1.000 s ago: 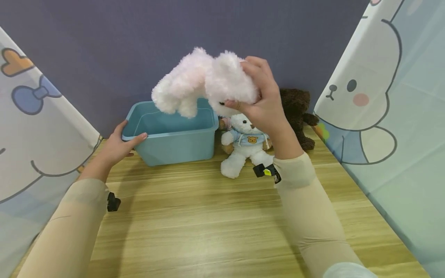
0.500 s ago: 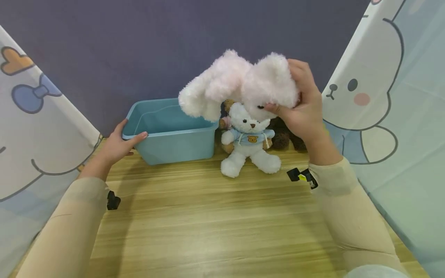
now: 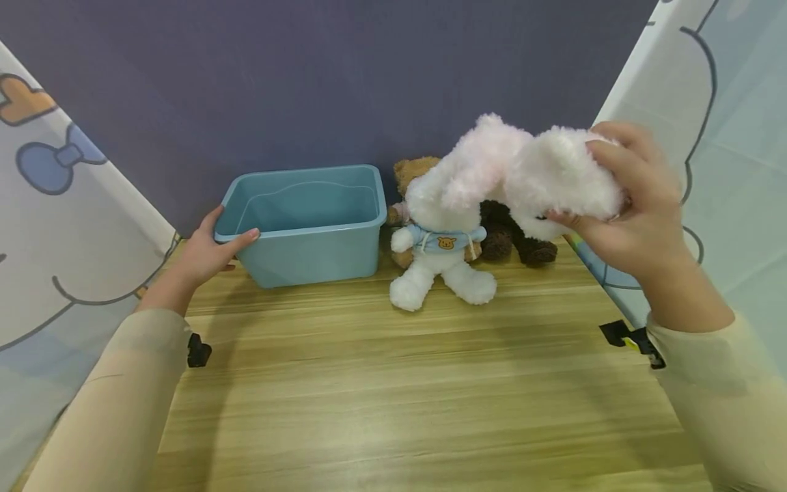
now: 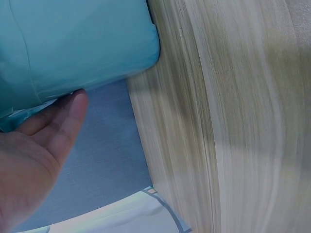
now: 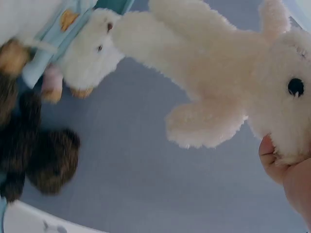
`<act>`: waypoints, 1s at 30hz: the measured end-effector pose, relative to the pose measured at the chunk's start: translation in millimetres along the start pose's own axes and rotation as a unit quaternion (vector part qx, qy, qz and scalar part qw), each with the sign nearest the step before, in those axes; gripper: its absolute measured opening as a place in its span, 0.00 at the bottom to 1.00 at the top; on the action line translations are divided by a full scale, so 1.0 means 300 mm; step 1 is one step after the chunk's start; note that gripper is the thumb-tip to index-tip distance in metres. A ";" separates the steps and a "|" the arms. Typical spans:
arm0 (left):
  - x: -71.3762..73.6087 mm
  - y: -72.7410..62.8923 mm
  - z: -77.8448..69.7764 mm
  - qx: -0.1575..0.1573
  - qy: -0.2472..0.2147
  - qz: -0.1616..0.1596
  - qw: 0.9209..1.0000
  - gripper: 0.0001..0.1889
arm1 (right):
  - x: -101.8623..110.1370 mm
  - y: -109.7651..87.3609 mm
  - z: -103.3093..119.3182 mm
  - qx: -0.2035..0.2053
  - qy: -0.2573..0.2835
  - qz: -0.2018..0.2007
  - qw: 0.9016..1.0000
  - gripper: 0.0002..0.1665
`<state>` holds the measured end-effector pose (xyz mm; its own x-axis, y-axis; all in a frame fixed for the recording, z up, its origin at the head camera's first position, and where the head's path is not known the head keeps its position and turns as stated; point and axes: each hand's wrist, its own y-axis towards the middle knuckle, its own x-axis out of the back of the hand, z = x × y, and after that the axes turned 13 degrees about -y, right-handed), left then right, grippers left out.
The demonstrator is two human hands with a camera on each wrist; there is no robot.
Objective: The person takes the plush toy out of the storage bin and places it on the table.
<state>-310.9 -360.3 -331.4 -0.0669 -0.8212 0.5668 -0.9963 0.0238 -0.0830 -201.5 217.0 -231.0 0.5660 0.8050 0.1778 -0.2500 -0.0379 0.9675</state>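
In the head view my right hand (image 3: 642,198) grips the head of a fluffy pinkish-white stuffed animal (image 3: 486,160). Its body and legs stretch out to the left above the table, and a black eye shows beside my thumb in the right wrist view. My left hand (image 3: 205,249) holds the near left corner of a light blue plastic bin (image 3: 313,256), thumb along the rim and fingers on the outer side. Behind the raised toy sits a white teddy bear (image 3: 445,263) in a blue hoodie, its face covered in the head view but visible in the right wrist view.
Beside and behind the white bear are a light brown bear (image 3: 413,171) and a dark brown plush toy (image 3: 535,251), both partly hidden. A dark grey wall (image 3: 295,89) closes off the back of the wooden table (image 3: 369,383). Printed cloth panels (image 3: 738,150) line both sides.
My right hand has carried the pinkish-white stuffed animal from over the bin to the right and slightly lower. The left hand and the bin have stayed in place.
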 end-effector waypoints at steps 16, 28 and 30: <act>0.005 -0.002 0.011 0.006 -0.003 -0.003 1.000 0.63 | 0.161 -0.028 -0.011 0.100 -0.146 0.070 0.982 0.40; 0.007 -0.012 0.000 0.006 0.009 -0.002 1.000 0.63 | 0.241 -0.086 -0.167 0.102 -0.223 0.280 0.928 0.44; 0.010 -0.016 0.001 0.007 0.012 -0.003 1.000 0.63 | 0.237 -0.101 -0.192 0.064 -0.220 0.320 0.919 0.33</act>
<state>-306.2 -363.0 -329.5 -0.0630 -0.8079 0.5859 -0.9957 0.0111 -0.0917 -198.8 309.4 -258.0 0.6059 0.2777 0.7455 -0.5629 -0.5126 0.6484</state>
